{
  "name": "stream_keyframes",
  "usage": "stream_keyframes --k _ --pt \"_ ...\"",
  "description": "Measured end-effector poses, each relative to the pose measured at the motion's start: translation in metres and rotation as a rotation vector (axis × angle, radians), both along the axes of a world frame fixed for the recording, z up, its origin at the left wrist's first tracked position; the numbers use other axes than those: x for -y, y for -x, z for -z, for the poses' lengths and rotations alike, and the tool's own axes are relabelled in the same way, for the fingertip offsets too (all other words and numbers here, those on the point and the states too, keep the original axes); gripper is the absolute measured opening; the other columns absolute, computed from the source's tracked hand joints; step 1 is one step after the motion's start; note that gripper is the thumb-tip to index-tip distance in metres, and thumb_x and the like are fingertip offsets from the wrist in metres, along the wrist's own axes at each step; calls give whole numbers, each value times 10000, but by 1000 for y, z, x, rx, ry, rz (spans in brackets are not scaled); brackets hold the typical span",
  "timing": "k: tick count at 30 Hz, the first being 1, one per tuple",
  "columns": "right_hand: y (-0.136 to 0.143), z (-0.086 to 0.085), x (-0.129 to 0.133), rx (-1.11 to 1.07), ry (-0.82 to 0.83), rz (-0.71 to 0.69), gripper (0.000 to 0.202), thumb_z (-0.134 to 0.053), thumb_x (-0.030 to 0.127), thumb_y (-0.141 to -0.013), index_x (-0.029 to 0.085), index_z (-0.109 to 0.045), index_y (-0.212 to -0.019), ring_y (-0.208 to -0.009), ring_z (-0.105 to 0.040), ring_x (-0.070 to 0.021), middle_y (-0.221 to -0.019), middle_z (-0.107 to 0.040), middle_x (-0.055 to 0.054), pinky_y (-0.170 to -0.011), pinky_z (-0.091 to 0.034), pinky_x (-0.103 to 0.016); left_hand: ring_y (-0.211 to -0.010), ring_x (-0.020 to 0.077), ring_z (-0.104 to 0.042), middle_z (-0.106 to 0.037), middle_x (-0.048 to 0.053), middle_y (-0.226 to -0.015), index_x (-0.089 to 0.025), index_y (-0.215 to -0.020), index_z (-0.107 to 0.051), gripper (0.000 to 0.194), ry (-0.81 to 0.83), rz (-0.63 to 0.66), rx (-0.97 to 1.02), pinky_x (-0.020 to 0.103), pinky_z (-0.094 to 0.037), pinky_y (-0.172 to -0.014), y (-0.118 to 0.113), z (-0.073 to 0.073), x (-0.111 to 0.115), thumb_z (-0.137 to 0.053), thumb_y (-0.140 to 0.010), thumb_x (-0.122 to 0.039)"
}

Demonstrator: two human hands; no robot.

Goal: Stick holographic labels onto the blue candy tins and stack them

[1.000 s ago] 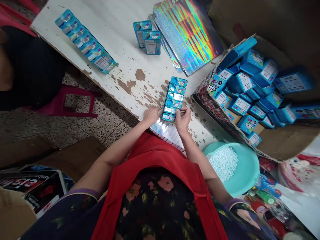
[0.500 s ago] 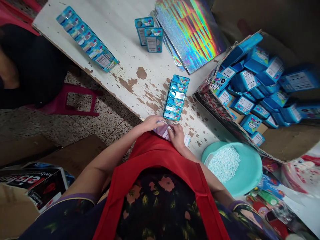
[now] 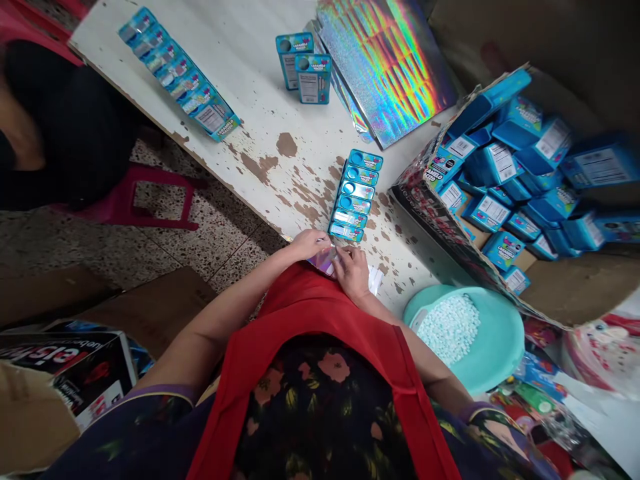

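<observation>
At the table's near edge, my left hand (image 3: 309,245) pinches the far left side of a shiny, pinkish-silver holographic sheet (image 3: 321,261). My right hand (image 3: 353,273) has its thumb and fingers closed on the right part of that sheet, close beside the left. Fingers cover much of the sheet, so its full shape is hidden. Pale paper strips (image 3: 375,279) stick out to the right of my right hand. Just beyond both hands stands a row of several small blue candy boxes (image 3: 354,196), some with a silvery band on their tops.
Another row of blue boxes (image 3: 180,79) stands at the far left, with two upright boxes (image 3: 314,80) by holographic sheets (image 3: 387,67). On the right are a carton (image 3: 425,220) of blue boxes and a turquoise basin (image 3: 500,333) of small white pieces. A person (image 3: 65,127) sits left.
My right hand's fingers have drawn together on the sheet, and my left fingers have shifted slightly. The whole view has moved a little; the boxes stand as before.
</observation>
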State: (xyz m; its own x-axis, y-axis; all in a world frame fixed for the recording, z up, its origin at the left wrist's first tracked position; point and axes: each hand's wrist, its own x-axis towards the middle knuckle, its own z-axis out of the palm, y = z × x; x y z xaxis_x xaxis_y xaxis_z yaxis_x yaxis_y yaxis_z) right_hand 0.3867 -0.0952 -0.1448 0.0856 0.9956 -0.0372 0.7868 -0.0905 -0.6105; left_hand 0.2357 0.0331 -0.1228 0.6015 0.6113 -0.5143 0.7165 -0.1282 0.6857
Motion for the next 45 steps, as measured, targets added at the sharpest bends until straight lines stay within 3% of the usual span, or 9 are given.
stream_keyframes --k 4,12,19,23,26,30,33,38,45 --pt "-1 4 -3 -13 48 69 281 -562 347 -901 206 -681 -1113 -996 -501 -262 -1082 -612 -114 -858 -422 -420 -829 173 -631 -722 20 -918 -188 -993 -709 302 28 31 90 229 -435 -729 6 1 -2 -524 -831 -363" --pt "3 4 -6 28 54 0 268 -519 356 -930 228 -676 -1105 -971 -488 -256 -1017 -641 -93 -828 -383 -396 -892 193 -613 -697 37 -873 -193 -765 -706 217 -120 179 22 254 -432 -799 10 7 -7 -539 -821 -318" --pt "3 -8 -4 159 12 -150 319 -466 302 -958 225 -611 -1232 -1000 -483 -263 -1157 -647 -103 -810 -354 -403 -856 185 -625 -709 48 -898 -165 -796 -718 222 -49 29 30 257 -453 -778 5 13 -3 -538 -795 -296" --pt "-1 -10 1 118 1 -185 208 -500 287 -944 243 -665 -1061 -1024 -481 -253 -1175 -646 -76 -837 -349 -399 -880 188 -632 -723 45 -928 -168 -846 -728 250 -40 -39 -4 263 -463 -792 2 17 0 -528 -802 -310" --pt "-2 -8 2 90 16 -142 164 -521 294 -932 227 -662 -983 -982 -497 -246 -1069 -665 -74 -821 -359 -381 -887 187 -631 -725 43 -949 -169 -844 -730 244 -43 -45 -14 260 -467 -793 0 18 0 -535 -790 -305" --pt "-1 -2 -2 62 40 -12 337 -528 382 -924 209 -600 -1203 -987 -508 -264 -1088 -638 -106 -830 -394 -390 -869 180 -632 -721 45 -916 -158 -807 -722 233 -17 -34 45 253 -469 -797 1 14 -1 -539 -787 -300" --pt "1 2 -5 55 49 -24 379 -536 391 -920 199 -602 -1240 -1025 -507 -281 -1141 -620 -129 -855 -413 -408 -872 182 -633 -718 58 -916 -145 -810 -720 226 -25 -37 55 252 -466 -805 1 14 0 -547 -781 -287" --pt "0 2 -2 34 40 -65 291 -529 321 -927 241 -651 -1179 -1034 -520 -270 -1151 -631 -106 -876 -427 -426 -862 191 -632 -723 59 -897 -144 -825 -724 228 -14 -95 16 267 -468 -789 0 20 2 -543 -777 -275" --pt "1 -6 -2 23 40 -70 123 -570 265 -897 205 -677 -899 -994 -520 -257 -1106 -648 -102 -826 -417 -391 -866 193 -636 -719 56 -892 -140 -871 -732 248 -14 -118 -7 257 -471 -776 -4 26 2 -552 -787 -291"
